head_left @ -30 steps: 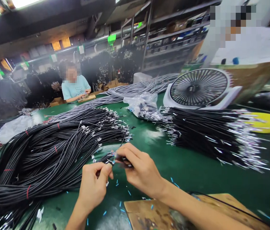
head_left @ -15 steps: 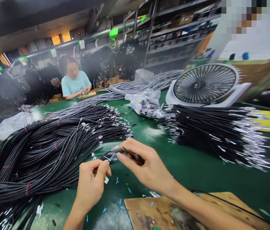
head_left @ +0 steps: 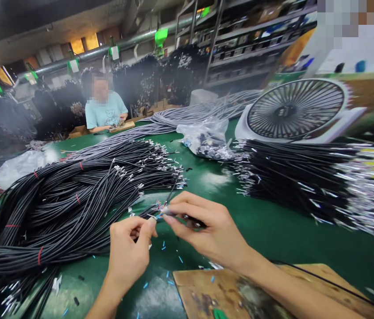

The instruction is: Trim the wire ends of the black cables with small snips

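In the middle of the head view my left hand [head_left: 130, 246] is closed, thumb and forefinger pinched on the thin wires. The small blue and red wires [head_left: 159, 209] fan out between my two hands at a stripped cable end. My right hand [head_left: 206, 223] is closed beside them, its fingertips pinching the cable at these wires. A dark slim object [head_left: 195, 221] lies under its curled fingers; its kind is mostly hidden. Left of both hands lie bundled black cables [head_left: 74, 208] with stripped, pale ends, tied with red bands.
A second stack of black cables [head_left: 293, 177] lies at right, before a fan [head_left: 296, 110]. A clear bag of small parts [head_left: 206, 139] and grey cables [head_left: 160, 122] lie further back. A stained wooden board [head_left: 206, 292] sits at front. Across the table sits a co-worker [head_left: 107, 110].
My right fingertips have shifted slightly at the cable end, and the coloured wires now look more spread. My left hand stays pinched close by. The view has tilted slightly.
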Demonstrator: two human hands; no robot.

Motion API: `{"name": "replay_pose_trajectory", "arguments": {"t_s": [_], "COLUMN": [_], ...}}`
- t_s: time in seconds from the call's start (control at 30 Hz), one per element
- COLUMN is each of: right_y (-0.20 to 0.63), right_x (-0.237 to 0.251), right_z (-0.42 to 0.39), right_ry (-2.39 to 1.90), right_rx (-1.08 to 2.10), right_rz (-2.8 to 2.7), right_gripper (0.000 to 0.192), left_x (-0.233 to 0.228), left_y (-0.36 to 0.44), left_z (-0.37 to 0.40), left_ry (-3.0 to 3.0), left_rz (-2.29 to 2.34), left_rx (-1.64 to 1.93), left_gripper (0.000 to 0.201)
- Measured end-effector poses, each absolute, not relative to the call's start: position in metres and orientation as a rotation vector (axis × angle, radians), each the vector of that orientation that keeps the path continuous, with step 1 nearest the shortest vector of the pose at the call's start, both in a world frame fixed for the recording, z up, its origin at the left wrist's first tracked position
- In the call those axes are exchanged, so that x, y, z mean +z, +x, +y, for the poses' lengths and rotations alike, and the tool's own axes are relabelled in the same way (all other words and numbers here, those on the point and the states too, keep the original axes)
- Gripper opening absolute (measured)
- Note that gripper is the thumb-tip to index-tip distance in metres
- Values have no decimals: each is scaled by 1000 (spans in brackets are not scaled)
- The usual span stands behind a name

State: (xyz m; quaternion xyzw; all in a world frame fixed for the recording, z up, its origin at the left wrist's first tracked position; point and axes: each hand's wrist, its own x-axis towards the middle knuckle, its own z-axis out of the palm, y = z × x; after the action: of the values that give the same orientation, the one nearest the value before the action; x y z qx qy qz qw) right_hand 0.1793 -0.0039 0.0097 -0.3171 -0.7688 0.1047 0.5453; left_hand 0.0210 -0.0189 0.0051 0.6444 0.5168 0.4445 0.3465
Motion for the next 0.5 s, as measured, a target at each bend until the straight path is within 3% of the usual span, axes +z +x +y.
{"name": "replay_pose_trajectory", "arguments": {"t_s": [0.5], "right_y": [179], "right_x": [10], "right_z": [-2], "right_ry": [-818], "right_rx": [307], "right_rz": [-1759], "right_gripper": [9], "left_x": [5], "left_y": [22], "left_z": [-19], "left_ry": [1670], "left_rz": [1317], "left_rx": [1182], "left_gripper": [32]}}
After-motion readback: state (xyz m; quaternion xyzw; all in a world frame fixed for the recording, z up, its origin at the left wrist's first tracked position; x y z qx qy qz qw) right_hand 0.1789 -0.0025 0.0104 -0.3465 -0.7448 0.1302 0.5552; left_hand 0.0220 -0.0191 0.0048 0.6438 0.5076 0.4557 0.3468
